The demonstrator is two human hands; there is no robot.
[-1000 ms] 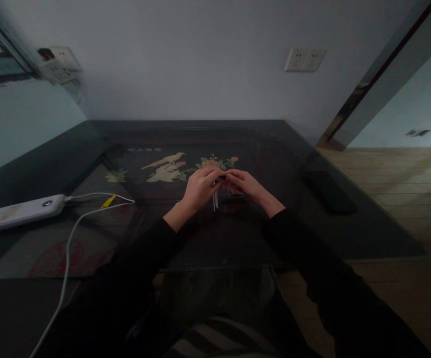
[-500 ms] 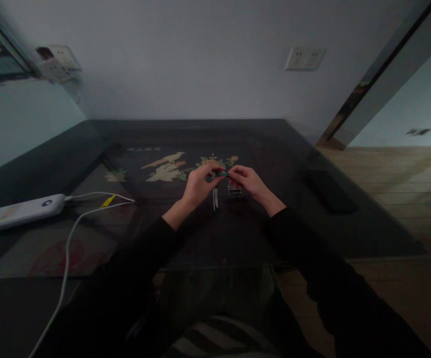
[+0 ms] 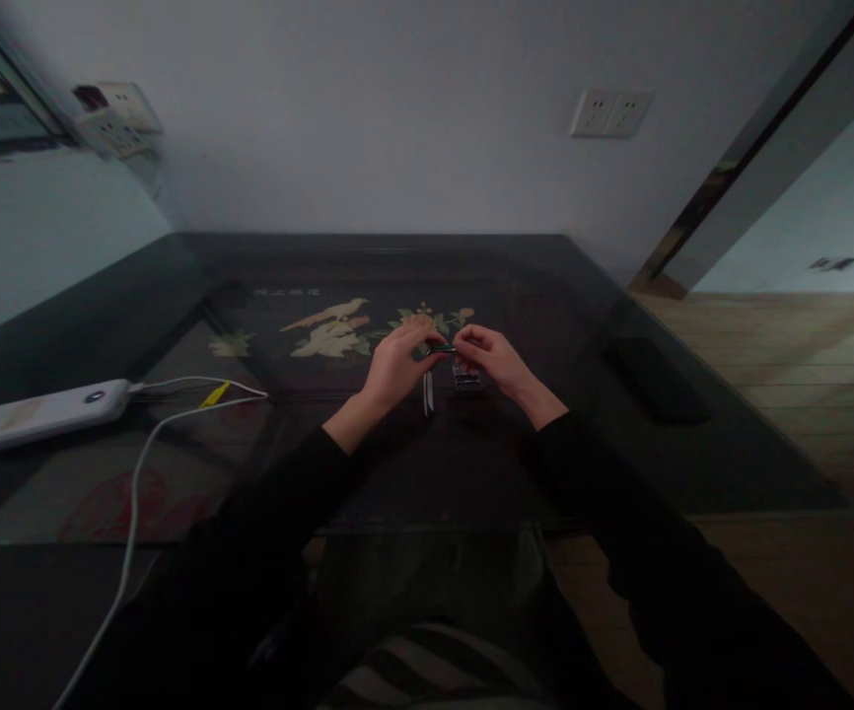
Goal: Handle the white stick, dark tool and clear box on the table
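Observation:
A small, thin, greenish-dark piece (image 3: 441,347) is held between my two hands above the middle of the table; its kind is too small to make out. My left hand (image 3: 399,363) pinches its left end between thumb and fingers. At its right end, the fingertips of my right hand (image 3: 492,357) are closed on it. Just below my left fingers lie two slim white strips (image 3: 428,393), side by side. Under my right fingers sits a small clear box (image 3: 466,376), partly hidden by the hand.
The dark glossy table (image 3: 397,473) bears a bird-and-flower picture. A white power bank (image 3: 46,412) with a white cable (image 3: 135,503) lies at the left. At the right rests a dark flat object (image 3: 656,383). Behind the table stands a wall with sockets (image 3: 610,113).
The view has shifted very slightly. Both hands keep almost the same position, and the small piece between them has tilted a little.

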